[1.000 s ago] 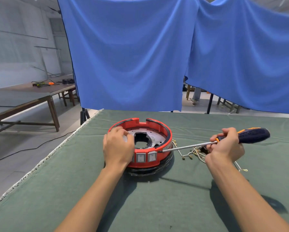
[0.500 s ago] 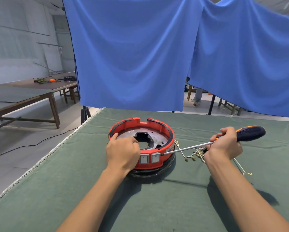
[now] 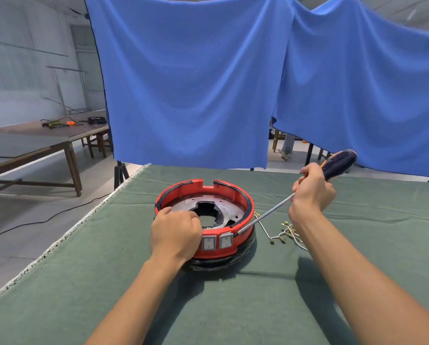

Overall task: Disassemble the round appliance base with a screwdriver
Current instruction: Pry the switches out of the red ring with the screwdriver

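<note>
A round red appliance base [image 3: 235,195] with a black lower ring and two grey rocker switches on its front sits on the green table [image 3: 108,270]. Inside it lies a grey metal plate with a dark central hole. My left hand [image 3: 174,232] grips the near left rim, fingers curled over the edge. My right hand [image 3: 311,192] holds a screwdriver [image 3: 337,161] with a dark blue and orange handle. Its long shaft slants down to the left, the tip at the rim's front right, beside the switches.
Loose white wires with brass terminals [image 3: 286,232] lie on the cloth right of the base. Blue curtains [image 3: 196,83] hang behind the table. The table's left edge [image 3: 66,235] drops to the floor, where a black cable runs. A wooden bench [image 3: 46,138] stands far left.
My right hand has lifted the screwdriver handle higher, so the shaft now slants steeply down to the rim. My left hand has slid round to the base's near left edge.
</note>
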Available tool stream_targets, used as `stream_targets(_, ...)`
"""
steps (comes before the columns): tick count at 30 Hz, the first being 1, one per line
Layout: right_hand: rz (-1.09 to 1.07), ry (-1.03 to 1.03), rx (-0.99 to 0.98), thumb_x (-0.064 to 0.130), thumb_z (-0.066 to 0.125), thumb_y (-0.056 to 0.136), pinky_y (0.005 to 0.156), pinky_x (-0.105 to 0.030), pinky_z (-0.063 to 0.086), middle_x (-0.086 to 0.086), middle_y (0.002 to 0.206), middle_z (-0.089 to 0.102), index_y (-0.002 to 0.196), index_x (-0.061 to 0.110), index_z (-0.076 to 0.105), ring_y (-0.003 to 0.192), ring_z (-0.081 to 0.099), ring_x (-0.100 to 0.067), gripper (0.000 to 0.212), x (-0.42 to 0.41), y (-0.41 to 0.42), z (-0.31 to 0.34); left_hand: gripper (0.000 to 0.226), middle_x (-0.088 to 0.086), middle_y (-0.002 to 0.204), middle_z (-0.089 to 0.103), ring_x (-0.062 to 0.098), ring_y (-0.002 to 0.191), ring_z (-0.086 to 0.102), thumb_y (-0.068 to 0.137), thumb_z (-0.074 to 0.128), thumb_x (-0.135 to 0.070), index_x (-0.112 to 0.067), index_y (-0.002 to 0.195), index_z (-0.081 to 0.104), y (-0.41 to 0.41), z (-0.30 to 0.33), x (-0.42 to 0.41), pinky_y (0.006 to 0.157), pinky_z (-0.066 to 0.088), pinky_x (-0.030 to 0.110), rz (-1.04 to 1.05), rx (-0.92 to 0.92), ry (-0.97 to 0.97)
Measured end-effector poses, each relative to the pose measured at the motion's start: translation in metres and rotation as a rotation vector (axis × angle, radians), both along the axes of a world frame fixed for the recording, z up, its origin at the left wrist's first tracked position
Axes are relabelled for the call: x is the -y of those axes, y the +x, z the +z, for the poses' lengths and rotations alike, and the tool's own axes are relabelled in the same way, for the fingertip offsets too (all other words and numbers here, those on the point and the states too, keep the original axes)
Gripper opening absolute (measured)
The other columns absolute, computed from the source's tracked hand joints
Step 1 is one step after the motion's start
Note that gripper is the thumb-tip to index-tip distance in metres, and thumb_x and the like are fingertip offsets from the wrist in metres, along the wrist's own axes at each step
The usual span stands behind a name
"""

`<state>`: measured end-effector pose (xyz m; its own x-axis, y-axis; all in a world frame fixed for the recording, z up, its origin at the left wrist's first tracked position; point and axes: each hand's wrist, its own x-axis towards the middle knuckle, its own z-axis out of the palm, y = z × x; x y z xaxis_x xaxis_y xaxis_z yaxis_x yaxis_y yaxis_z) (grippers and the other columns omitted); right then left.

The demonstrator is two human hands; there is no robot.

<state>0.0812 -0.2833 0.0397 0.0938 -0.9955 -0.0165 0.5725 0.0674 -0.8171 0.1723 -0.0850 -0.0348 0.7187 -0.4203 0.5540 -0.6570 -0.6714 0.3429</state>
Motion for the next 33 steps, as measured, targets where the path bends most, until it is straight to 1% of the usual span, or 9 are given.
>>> stream_targets(2, -0.026, -0.075, 0.029, 0.019, 0.061, 0.076, 0.036, -0.015, 0.022, 0.009, 0.036, 0.038, 0.061, 0.014, 0.040, 0.031, 0.035, -0.012, 0.026, -0.009, -0.013, 0.000, 0.050, 0.002, 0.076, 0.071, 0.023, 0.081, 0.061, 0.077, 0.024, -0.023, -0.015, 0.077, 0.073, -0.007, 0.000, 0.003, 0.100, 0.030, 0.029, 0.025, -0.015, -0.044)
stream_targets(4, -0.043, -0.164, -0.014, 0.034, 0.061, 0.081, 0.038, -0.018, 0.028, 0.006, 0.035, 0.043, 0.055, 0.015, 0.041, 0.034, 0.039, -0.013, 0.038, -0.020, -0.026, -0.002, 0.036, 0.004, 0.062, 0.066, 0.028, 0.064, 0.058, 0.077, 0.033, -0.017, -0.012, 0.069, 0.068, -0.016, -0.001, 0.007, 0.084, 0.041, 0.034, 0.023, 0.022, -0.071)
stream_targets(6, -0.055, -0.228, -0.067, 0.050, 0.058, 0.081, 0.046, -0.024, 0.034, -0.001, 0.038, 0.052, 0.050, 0.016, 0.043, 0.038, 0.041, -0.016, 0.048, -0.032, -0.035, -0.005, 0.029, 0.005, 0.060, 0.065, 0.029, 0.058, 0.056, 0.077, 0.039, -0.015, -0.011, 0.068, 0.066, -0.023, -0.001, 0.008, 0.068, 0.036, 0.031, 0.006, 0.047, -0.082)
stream_targets(9, -0.052, -0.250, -0.085, 0.060, 0.058, 0.075, 0.051, -0.030, 0.033, -0.007, 0.046, 0.061, 0.053, 0.017, 0.046, 0.043, 0.037, -0.019, 0.050, -0.045, -0.043, -0.014, 0.038, 0.005, 0.069, 0.068, 0.028, 0.065, 0.055, 0.078, 0.031, -0.022, -0.013, 0.074, 0.068, -0.025, -0.002, 0.009, 0.067, 0.023, 0.030, 0.006, 0.024, -0.129)
stream_targets(13, -0.057, -0.141, -0.026, 0.048, 0.061, 0.079, 0.049, -0.028, 0.029, -0.001, 0.040, 0.055, 0.063, 0.014, 0.045, 0.042, 0.033, -0.019, 0.041, -0.047, -0.045, -0.020, 0.043, 0.002, 0.071, 0.069, 0.026, 0.066, 0.055, 0.077, 0.027, -0.028, -0.017, 0.075, 0.069, -0.030, -0.002, 0.013, 0.074, 0.031, 0.031, 0.032, 0.011, -0.117)
stream_targets(18, -0.089, -0.021, 0.072, 0.025, 0.058, 0.083, 0.037, -0.017, 0.020, 0.006, 0.033, 0.041, 0.065, 0.015, 0.041, 0.031, 0.034, -0.012, 0.027, -0.033, -0.047, -0.017, 0.039, 0.004, 0.064, 0.067, 0.027, 0.059, 0.052, 0.077, 0.031, -0.025, -0.015, 0.068, 0.068, -0.031, -0.002, 0.013, 0.065, 0.026, 0.031, 0.041, 0.029, -0.103)
stream_targets(20, -0.087, 0.008, 0.095, 0.022, 0.057, 0.081, 0.036, -0.014, 0.018, 0.006, 0.032, 0.039, 0.065, 0.015, 0.040, 0.030, 0.033, -0.012, 0.025, -0.030, -0.047, -0.018, 0.040, 0.003, 0.064, 0.067, 0.026, 0.058, 0.052, 0.077, 0.030, -0.025, -0.015, 0.069, 0.068, -0.030, -0.003, 0.014, 0.066, 0.027, 0.031, 0.035, 0.049, -0.102)
stream_targets(26, -0.091, 0.080, 0.090, 0.021, 0.055, 0.081, 0.037, -0.015, 0.016, 0.008, 0.033, 0.038, 0.066, 0.015, 0.040, 0.030, 0.034, -0.011, 0.022, -0.024, -0.044, -0.028, 0.040, 0.005, 0.061, 0.066, 0.027, 0.058, 0.054, 0.078, 0.031, -0.025, -0.015, 0.067, 0.068, -0.031, -0.005, 0.014, 0.067, 0.030, 0.032, 0.038, 0.046, -0.093)
stream_targets(33, -0.063, 0.063, 0.012, 0.019, 0.055, 0.082, 0.038, -0.017, 0.019, 0.003, 0.041, 0.037, 0.066, 0.016, 0.039, 0.034, 0.032, -0.012, 0.022, -0.012, -0.025, -0.017, 0.044, 0.001, 0.061, 0.066, 0.023, 0.057, 0.055, 0.079, 0.028, -0.026, -0.015, 0.066, 0.069, -0.028, -0.005, 0.014, 0.069, 0.036, 0.032, 0.018, 0.038, -0.066)
